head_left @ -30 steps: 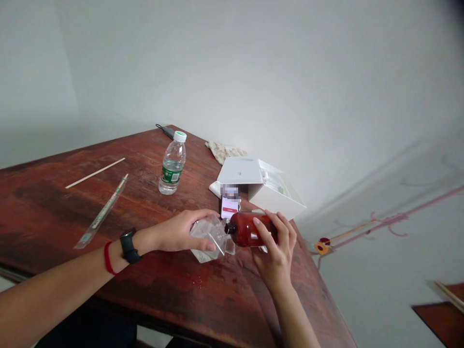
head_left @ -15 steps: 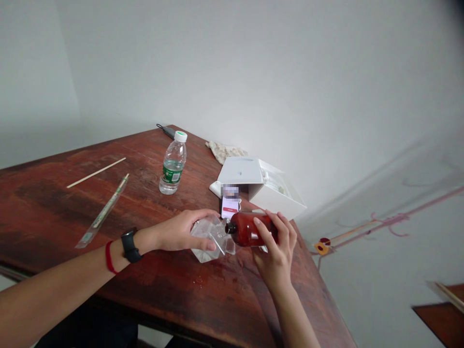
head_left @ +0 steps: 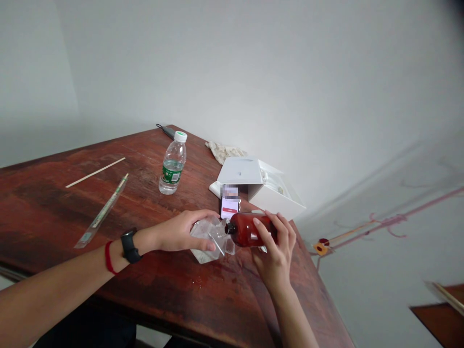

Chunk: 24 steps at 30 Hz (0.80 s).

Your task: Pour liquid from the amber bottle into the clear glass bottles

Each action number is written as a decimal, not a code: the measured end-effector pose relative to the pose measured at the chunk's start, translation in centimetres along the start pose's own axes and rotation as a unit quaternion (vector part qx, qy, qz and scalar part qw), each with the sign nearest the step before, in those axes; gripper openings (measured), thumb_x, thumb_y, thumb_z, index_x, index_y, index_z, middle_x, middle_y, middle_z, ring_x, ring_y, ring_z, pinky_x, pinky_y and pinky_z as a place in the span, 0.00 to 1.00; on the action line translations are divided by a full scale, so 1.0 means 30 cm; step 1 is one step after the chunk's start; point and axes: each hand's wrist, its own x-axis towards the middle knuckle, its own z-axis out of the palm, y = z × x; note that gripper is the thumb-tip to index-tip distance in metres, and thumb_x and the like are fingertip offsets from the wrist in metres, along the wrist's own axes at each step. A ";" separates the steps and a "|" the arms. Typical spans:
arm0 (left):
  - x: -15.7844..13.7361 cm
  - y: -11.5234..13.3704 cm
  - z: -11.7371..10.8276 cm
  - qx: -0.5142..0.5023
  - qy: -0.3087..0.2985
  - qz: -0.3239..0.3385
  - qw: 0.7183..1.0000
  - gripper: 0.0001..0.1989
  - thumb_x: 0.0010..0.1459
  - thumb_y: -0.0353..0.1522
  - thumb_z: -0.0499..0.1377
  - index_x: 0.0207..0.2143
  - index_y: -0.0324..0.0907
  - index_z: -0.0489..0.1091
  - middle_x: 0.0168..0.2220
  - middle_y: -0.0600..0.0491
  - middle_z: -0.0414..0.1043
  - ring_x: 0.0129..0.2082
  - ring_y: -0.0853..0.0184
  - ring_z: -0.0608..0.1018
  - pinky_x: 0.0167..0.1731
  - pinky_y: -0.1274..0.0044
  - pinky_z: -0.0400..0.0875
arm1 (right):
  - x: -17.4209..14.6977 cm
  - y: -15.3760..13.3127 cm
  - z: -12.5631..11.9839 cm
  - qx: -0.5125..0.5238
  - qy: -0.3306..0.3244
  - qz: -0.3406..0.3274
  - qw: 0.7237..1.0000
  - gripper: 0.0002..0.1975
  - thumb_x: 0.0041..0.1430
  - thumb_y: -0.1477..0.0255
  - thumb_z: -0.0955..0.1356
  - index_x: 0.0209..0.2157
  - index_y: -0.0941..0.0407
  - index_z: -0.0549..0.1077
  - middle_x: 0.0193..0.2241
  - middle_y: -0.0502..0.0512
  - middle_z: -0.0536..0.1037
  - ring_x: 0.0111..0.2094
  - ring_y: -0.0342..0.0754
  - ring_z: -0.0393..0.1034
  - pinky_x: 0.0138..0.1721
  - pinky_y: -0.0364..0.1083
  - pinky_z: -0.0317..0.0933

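A clear, faceted plastic container (head_left: pixel 203 252) is gripped in my left hand (head_left: pixel 183 233), thumb on the near side and fingers behind it. It tilts over the table with its opening towards the right. My right hand (head_left: pixel 277 249) is wrapped around a reddish-brown bottle (head_left: pixel 250 229), held almost level. The bottle's uncapped dark neck points left, right at the container's opening. Whether liquid passes between them I cannot tell. A few wet drops (head_left: pixel 197 282) lie on the wood below.
On the dark red wooden table (head_left: pixel 152 285) stand a capped water bottle (head_left: pixel 171 166) and a white box (head_left: pixel 277 195). A lit phone (head_left: pixel 229 203) leans by the box. To the left lie a single chopstick (head_left: pixel 96 172) and wrapped chopsticks (head_left: pixel 105 210). A cloth (head_left: pixel 223 151) is at the back.
Hardly anything differs. Both hands keep their hold on the container and the bottle, and the view has shifted very slightly.
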 end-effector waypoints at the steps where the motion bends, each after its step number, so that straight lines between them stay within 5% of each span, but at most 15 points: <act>1: 0.000 -0.001 0.000 0.000 -0.001 0.000 1.000 0.35 0.57 0.47 0.74 0.62 0.44 0.71 0.48 0.49 0.81 0.44 0.57 0.81 0.44 0.72 0.74 | 0.000 0.000 0.000 0.000 0.001 0.000 1.000 0.31 0.63 0.80 0.72 0.64 0.42 0.70 0.63 0.61 0.72 0.66 0.68 0.65 0.62 0.72 0.63; 24: -0.001 -0.002 0.002 -0.001 0.003 0.000 1.000 0.35 0.56 0.47 0.74 0.61 0.45 0.71 0.49 0.50 0.81 0.45 0.57 0.81 0.45 0.72 0.74 | -0.005 -0.001 0.000 -0.007 0.012 -0.010 1.000 0.27 0.65 0.78 0.71 0.63 0.43 0.71 0.63 0.61 0.72 0.67 0.69 0.64 0.65 0.74 0.59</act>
